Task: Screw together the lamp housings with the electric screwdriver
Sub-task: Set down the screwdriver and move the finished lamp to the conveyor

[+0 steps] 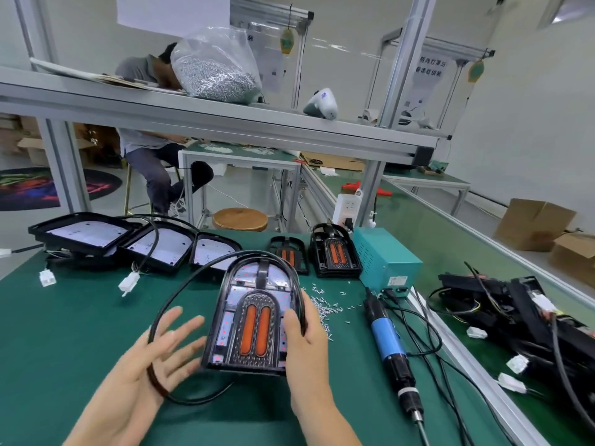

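Cable (pixel 180 286) crosses left hand (pixel 161 349); screwdriver (pixel 391 346) tip cut off.

Green-matted bench (pixel 80 333) sat under an aluminium-framed shelf (pixel 225 123), white walls (pixel 531 107) behind. Round wooden stool (pixel 240 219) stood past the bench's far edge; cardboard boxes (pixel 534 224) lay on the pale floor at right. Light was even, bright.

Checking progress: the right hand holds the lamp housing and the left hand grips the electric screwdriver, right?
Not quite. The right hand holds the lamp housing, but the left hand is open and empty. The electric screwdriver lies on the table, per the head view.
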A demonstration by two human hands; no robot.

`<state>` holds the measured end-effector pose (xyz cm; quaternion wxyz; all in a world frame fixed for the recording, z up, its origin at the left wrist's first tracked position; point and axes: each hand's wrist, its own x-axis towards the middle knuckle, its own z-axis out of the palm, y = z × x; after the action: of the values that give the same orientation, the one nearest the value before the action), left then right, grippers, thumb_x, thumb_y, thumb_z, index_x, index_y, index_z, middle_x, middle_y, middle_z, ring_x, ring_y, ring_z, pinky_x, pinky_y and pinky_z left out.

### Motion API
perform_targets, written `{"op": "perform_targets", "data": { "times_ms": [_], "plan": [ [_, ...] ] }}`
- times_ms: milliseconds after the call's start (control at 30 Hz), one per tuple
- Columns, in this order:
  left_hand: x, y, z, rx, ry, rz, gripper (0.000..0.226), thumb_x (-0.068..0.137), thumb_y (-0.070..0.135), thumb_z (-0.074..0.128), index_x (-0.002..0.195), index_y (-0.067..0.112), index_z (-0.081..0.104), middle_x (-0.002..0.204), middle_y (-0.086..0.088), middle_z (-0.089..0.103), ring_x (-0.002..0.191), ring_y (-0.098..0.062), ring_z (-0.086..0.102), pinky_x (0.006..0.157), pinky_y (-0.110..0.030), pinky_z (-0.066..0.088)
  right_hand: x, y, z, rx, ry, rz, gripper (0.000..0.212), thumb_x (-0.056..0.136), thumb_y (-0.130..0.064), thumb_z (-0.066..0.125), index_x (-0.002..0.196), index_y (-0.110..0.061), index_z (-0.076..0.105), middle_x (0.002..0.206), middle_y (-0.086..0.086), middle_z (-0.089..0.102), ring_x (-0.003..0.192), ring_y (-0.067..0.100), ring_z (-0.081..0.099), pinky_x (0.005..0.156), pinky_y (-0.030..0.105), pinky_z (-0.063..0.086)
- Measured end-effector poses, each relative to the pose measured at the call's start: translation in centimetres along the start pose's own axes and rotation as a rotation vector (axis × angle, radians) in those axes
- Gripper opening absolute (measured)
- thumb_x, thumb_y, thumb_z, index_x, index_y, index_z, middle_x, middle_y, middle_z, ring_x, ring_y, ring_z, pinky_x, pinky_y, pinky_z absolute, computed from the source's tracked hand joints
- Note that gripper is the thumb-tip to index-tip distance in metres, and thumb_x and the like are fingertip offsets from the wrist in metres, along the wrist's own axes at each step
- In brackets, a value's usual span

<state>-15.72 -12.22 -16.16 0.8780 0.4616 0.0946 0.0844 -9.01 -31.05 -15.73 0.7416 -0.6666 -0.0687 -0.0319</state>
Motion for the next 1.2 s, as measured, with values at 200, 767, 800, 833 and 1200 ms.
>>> {"op": "perform_targets", "data": {
  "times_ms": [200, 767, 800, 833, 1200],
  "plan": [
    [-1.2, -2.3, 4.7, 0.077, -0.110, 0.059, 0.042, 0.079, 0.021, 0.055, 0.120, 0.029, 0.063, 0.116, -0.009, 0.068, 0.093, -0.026, 0.069, 0.072, -0.040, 0.059, -2.2, 0.0, 0.0, 0.047, 0.075, 0.031, 0.040, 0.104, -0.021, 0.044, 0.141, -0.038, 0.046, 0.134, -0.016, 0.058, 0.123, 0.007, 0.055, 0.107, 0.040, 0.044],
    [0.8, -5.3, 15.9, 0.162, -0.490, -0.095, 0.039, 0.081, 0.027, 0.054, 0.119, 0.029, 0.066, 0.116, -0.007, 0.069, 0.090, -0.021, 0.070, 0.067, -0.032, 0.059, -5.3, -5.6, -10.2, 0.015, 0.334, -0.032, 0.053, 0.103, -0.028, 0.043, 0.140, -0.061, 0.025, 0.127, -0.040, 0.052, 0.122, -0.011, 0.049, 0.112, 0.033, 0.037],
    [0.8, -5.6, 16.7, 0.159, -0.503, -0.108, 0.038, 0.082, 0.027, 0.054, 0.118, 0.029, 0.066, 0.116, -0.007, 0.069, 0.091, -0.021, 0.070, 0.067, -0.032, 0.059, -5.3, -5.8, -10.9, 0.015, 0.353, -0.046, 0.053, 0.103, -0.026, 0.043, 0.141, -0.059, 0.026, 0.124, -0.041, 0.054, 0.120, -0.010, 0.051, 0.111, 0.034, 0.039],
    [0.9, -5.9, 17.5, 0.160, -0.514, -0.119, 0.037, 0.082, 0.027, 0.054, 0.116, 0.028, 0.067, 0.115, -0.008, 0.069, 0.090, -0.021, 0.070, 0.066, -0.032, 0.059, -5.2, -5.9, -11.6, 0.018, 0.366, -0.063, 0.053, 0.104, -0.023, 0.043, 0.143, -0.056, 0.027, 0.122, -0.040, 0.056, 0.119, -0.009, 0.053, 0.111, 0.036, 0.040],
    [2.7, -7.4, 25.0, 0.136, -0.595, -0.239, 0.041, 0.082, 0.025, 0.053, 0.121, 0.016, 0.062, 0.116, -0.012, 0.068, 0.094, -0.027, 0.067, 0.072, -0.045, 0.058, -2.7, -8.5, -17.3, -0.050, 0.441, -0.110, 0.055, 0.104, -0.027, 0.042, 0.150, -0.048, 0.021, 0.127, -0.044, 0.044, 0.117, -0.020, 0.045, 0.105, 0.020, 0.037]
  ]
}}
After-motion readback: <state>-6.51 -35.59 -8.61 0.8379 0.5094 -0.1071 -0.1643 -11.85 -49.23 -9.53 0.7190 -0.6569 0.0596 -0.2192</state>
